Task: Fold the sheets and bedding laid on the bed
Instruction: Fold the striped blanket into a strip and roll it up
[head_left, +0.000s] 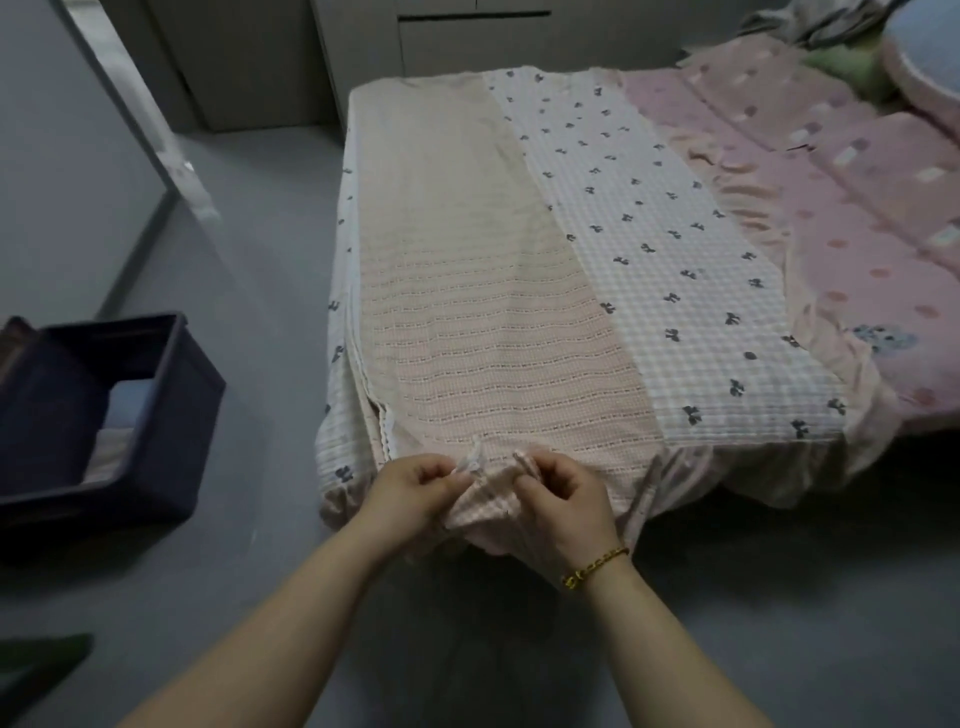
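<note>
Near hem of pink checked sheet, draped over foot of bed, pinched by left hand and right hand close together — advise sliding grips out to corners, hem taut, before folding

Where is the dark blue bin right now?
In the head view, the dark blue bin sits on the grey floor at the left edge, to the left of the near end of the bed.
</note>
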